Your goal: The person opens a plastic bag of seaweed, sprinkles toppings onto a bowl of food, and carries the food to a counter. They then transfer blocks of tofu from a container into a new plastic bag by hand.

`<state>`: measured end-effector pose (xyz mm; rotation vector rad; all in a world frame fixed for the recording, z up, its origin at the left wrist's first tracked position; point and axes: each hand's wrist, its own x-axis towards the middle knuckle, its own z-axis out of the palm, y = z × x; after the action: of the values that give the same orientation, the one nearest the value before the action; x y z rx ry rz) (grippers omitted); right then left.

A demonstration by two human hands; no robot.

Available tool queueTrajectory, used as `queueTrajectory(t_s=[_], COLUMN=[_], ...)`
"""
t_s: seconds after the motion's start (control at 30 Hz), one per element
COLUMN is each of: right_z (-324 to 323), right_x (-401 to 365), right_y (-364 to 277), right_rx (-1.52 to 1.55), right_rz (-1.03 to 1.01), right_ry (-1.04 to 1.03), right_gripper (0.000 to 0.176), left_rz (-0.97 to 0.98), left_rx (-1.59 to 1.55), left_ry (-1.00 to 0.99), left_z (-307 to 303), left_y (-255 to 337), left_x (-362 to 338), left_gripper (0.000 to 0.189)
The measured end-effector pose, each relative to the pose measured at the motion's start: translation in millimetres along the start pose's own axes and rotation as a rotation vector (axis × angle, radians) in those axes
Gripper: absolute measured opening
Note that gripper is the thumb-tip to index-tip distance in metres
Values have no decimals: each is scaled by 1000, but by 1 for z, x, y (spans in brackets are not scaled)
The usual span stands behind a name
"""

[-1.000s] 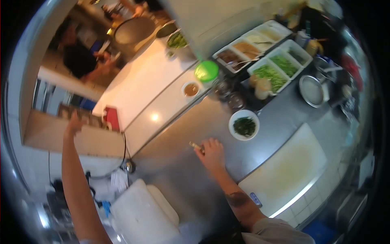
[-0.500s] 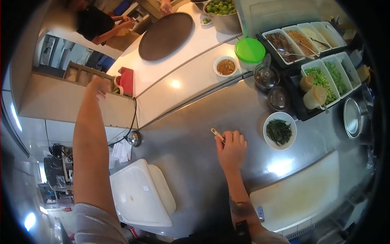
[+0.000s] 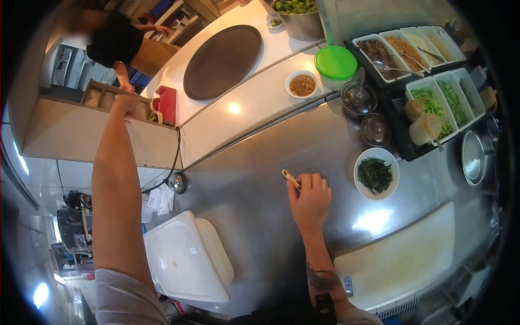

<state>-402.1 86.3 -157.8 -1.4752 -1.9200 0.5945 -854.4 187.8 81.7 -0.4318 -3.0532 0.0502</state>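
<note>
The right hand (image 3: 311,201) held a small clip (image 3: 291,177) over the steel counter (image 3: 244,184), well in from its far edge, thumb and forefinger apparently pinching it, other fingers close together. The clip looked light and stiff, probably best gripped by its tail end. Beyond the counter's far-left corner, the left hand (image 3: 128,108) reached to a divided box (image 3: 104,99); its fingers' state could not be told. A co-worker's hand (image 3: 127,86) and a red holder (image 3: 167,105) crowded that box.

Worktop (image 3: 246,200): smooth metal, glossy.
Beyond worktop: compartment box (image 3: 96,96), matt, wood-like; round tray (image 3: 222,62), matt; green lid (image 3: 336,62), smooth plastic. On worktop: cutting board (image 3: 403,252), matt, plastic-looking; bowl (image 3: 393,187), glossy.
</note>
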Motion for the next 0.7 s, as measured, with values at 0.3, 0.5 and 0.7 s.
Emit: queueTrajectory(t_s=[0.3, 0.5, 0.7], right_z=[-2, -1, 1], right_x=[-1, 0, 1], right_y=[0, 0, 0], right_rx=[2, 0, -20], right_rz=[-23, -16, -7], right_ry=[5, -15, -34], right_gripper=[29, 36, 34], left_rz=[-62, -40, 4], left_rx=[5, -54, -144], left_ry=[-232, -74, -109], left_z=[-16, -6, 16], left_y=[-1, -4, -11], left_x=[1, -11, 7], left_gripper=[75, 99, 99])
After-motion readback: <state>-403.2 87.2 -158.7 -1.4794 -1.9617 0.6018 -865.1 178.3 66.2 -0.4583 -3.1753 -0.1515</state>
